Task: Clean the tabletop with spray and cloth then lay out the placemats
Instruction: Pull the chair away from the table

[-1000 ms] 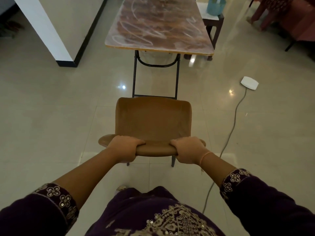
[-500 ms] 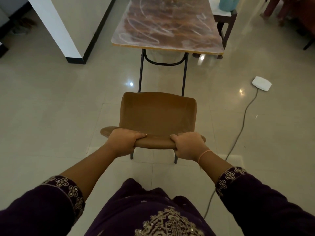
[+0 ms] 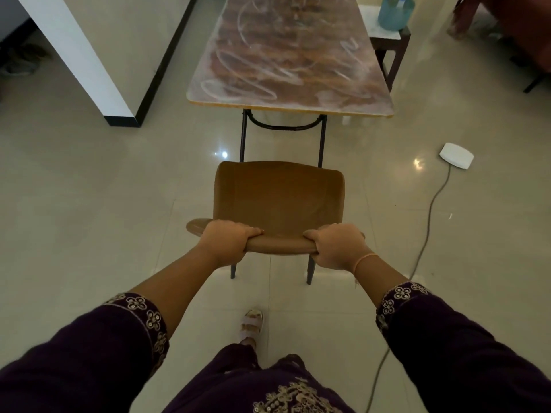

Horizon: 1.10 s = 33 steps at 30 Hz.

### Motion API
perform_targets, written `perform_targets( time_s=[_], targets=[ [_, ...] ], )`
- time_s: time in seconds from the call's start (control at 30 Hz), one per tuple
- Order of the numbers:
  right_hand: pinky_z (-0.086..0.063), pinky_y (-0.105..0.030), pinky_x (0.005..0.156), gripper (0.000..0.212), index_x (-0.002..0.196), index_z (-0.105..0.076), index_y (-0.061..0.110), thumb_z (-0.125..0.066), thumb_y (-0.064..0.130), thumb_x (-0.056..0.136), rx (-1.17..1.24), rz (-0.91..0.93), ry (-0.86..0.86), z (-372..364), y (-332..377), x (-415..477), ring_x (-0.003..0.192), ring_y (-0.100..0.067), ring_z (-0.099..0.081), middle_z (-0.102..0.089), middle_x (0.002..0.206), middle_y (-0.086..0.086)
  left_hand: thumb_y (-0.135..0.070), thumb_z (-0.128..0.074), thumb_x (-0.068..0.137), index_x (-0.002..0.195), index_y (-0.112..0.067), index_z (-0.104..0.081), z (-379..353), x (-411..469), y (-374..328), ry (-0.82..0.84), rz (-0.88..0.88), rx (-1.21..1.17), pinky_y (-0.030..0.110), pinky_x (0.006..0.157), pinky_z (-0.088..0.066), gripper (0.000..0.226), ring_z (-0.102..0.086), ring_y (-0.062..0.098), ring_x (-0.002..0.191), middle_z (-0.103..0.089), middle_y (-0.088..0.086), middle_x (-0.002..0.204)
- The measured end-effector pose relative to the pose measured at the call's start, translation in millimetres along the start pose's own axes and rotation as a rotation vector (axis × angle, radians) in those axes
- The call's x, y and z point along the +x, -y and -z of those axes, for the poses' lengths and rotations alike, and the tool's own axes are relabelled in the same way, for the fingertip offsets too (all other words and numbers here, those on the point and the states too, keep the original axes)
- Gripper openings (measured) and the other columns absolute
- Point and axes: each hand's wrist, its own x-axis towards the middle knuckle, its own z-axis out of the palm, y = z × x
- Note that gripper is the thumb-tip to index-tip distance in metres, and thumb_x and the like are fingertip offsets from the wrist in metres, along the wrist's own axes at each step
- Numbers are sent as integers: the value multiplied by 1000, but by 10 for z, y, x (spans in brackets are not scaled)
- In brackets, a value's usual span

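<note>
Tan upholstery covers the chair (image 3: 280, 201) that stands between the person and the table, its seat pointing at the table's near end. The left hand (image 3: 226, 241) is wrapped round the left of the backrest's top edge, and the right hand (image 3: 337, 247) is clamped on the right of it. Beyond the chair lies the tabletop (image 3: 292, 55), brown with pale looping smears, on black metal legs (image 3: 243, 135). A white pillar (image 3: 89, 55) with a dark base rises to the left. Right of the table, a small stool (image 3: 387, 40) carries a blue tub (image 3: 395, 11). On the glossy tiles to the right sits a white box (image 3: 456, 155), its grey cable (image 3: 429, 222) trailing back past the chair. One sandalled foot (image 3: 253, 323) steps forward.
</note>
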Motion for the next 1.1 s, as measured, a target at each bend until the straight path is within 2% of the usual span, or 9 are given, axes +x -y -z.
perform_targets(
  time_s=[0.13,0.3,0.43,0.53,0.8,0.93,1.1],
  targets=[
    [-41,-27,57,34,119,-53,34,-42,42,88,9,-26,12,43,-192,309,77,-20,-61,-61,90,3,-32,-47,93,135,-41,-41,51,351,197,14,-14,-9,29,69,-52,44,-62,15,98,-63,-10,118],
    [-48,-28,61,36,124,-52,38,-44,43,89,56,-38,43,140,-461,639,82,-18,-61,-62,96,5,-29,-48,91,131,-39,-44,124,747,342,36,-9,-3,27,63,-45,42,-61,16,93,-63,-8,111],
    [-53,-32,70,40,129,-51,39,-46,40,89,88,-45,93,197,-719,781,89,-17,-60,-62,105,6,-29,-47,91,128,-36,-46,128,999,317,32,-11,-14,28,60,-43,38,-60,18,83,-63,-5,100],
    [-54,-35,74,40,129,-50,42,-48,41,89,93,-67,109,221,-884,806,94,-16,-59,-61,111,7,-28,-43,92,130,-35,-45,117,1136,243,0,-45,-27,28,61,-45,38,-60,19,82,-64,-4,100],
    [-56,-36,68,41,126,-51,42,-45,43,85,92,-93,118,202,-773,894,85,-16,-61,-60,105,8,-32,-44,94,132,-35,-44,153,1124,417,12,-100,-46,30,67,-52,39,-61,17,87,-64,-5,108],
    [-56,-39,71,39,122,-50,42,-46,45,83,134,-151,191,208,-749,918,84,-17,-60,-57,106,8,-33,-48,92,131,-34,-43,201,1155,402,86,-89,-97,32,73,-54,40,-60,17,89,-62,-4,110],
    [-49,-38,86,52,132,-43,36,-57,47,84,198,-177,393,325,-742,995,100,-21,-57,-51,121,1,-48,-57,85,131,-32,-43,271,1209,373,274,-52,-189,31,81,-50,50,-56,16,100,-59,-3,118]
  ],
)
